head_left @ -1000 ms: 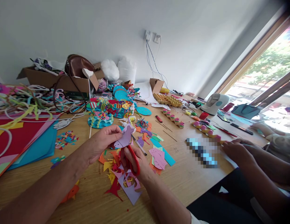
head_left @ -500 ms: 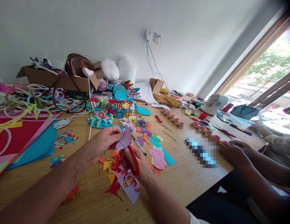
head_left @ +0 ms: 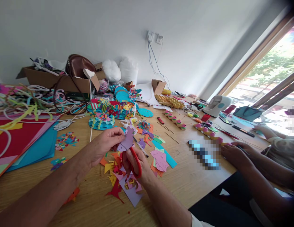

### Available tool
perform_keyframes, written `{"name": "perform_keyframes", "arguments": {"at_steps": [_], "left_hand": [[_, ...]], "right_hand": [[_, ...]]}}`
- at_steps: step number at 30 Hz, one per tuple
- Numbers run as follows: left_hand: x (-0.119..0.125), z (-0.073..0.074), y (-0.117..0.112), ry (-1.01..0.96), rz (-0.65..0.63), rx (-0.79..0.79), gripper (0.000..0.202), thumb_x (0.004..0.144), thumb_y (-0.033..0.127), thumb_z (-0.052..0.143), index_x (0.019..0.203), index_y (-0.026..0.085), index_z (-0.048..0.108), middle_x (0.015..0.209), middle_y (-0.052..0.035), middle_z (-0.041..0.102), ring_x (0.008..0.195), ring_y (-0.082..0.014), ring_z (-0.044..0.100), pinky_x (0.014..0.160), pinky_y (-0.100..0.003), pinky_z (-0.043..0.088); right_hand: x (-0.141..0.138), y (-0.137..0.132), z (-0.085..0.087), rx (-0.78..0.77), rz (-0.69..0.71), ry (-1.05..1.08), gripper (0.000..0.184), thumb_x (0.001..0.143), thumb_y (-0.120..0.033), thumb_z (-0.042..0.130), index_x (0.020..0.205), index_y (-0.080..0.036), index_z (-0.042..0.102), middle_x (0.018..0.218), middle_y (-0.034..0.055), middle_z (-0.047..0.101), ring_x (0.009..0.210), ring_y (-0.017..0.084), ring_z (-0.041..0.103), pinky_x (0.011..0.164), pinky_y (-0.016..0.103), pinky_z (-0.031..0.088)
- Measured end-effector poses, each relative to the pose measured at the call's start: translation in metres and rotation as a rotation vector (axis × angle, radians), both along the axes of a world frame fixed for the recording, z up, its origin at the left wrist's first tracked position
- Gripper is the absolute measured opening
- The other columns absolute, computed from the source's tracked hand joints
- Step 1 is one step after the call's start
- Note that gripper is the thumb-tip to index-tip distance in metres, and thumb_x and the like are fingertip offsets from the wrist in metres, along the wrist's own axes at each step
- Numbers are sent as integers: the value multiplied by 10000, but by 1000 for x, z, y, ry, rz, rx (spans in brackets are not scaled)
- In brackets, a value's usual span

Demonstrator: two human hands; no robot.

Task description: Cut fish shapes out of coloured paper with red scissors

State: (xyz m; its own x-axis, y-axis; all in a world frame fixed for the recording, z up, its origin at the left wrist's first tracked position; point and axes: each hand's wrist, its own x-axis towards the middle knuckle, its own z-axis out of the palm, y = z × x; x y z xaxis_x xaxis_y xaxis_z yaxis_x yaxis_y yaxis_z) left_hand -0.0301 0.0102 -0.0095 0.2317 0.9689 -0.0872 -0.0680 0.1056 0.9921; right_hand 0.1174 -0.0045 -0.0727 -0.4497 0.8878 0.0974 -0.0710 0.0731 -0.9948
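My left hand pinches a lilac paper fish cutout above the wooden table. My right hand grips red-handled scissors, whose blades meet the lower edge of the cutout. Under my hands lies a heap of paper scraps in red, yellow, orange and lilac. A pink paper fish rests on a blue strip just to the right.
Large red and blue paper sheets lie at the left under tangled paper strips. Colourful paper craft pieces and cardboard boxes stand behind. Another person's hands work at the right beside egg-carton pieces and a white tape dispenser.
My hands stay almost in place; the lilac cutout has turned slightly in my left fingers. The other person's hand at the right has shifted a little leftward.
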Motion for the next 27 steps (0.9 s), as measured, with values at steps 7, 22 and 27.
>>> {"name": "perform_keyframes", "arguments": {"at_steps": [7, 22, 27], "left_hand": [[-2, 6, 0, -24, -17, -45, 218, 595, 333, 702, 641, 179, 555, 564, 60, 516, 500, -73, 423, 500, -192, 337], [-7, 9, 0, -27, -50, -66, 224, 595, 321, 720, 607, 180, 547, 564, 62, 494, 510, -73, 416, 511, -191, 344], [-15, 10, 2, 38, -114, -51, 192, 632, 324, 708, 641, 175, 586, 600, 45, 506, 538, -81, 418, 533, -196, 364]], "right_hand": [[2, 0, 2, 30, 20, -10, 556, 847, -663, 459, 556, -189, 447, 440, -47, 437, 361, 68, 380, 369, 208, 273], [4, -1, 5, 61, 29, -47, 563, 852, -660, 444, 535, -195, 441, 428, -41, 436, 386, 77, 367, 393, 213, 280], [4, -1, 7, 32, 58, -38, 557, 838, -667, 462, 543, -195, 436, 415, -49, 427, 359, 67, 349, 371, 205, 252]]}}
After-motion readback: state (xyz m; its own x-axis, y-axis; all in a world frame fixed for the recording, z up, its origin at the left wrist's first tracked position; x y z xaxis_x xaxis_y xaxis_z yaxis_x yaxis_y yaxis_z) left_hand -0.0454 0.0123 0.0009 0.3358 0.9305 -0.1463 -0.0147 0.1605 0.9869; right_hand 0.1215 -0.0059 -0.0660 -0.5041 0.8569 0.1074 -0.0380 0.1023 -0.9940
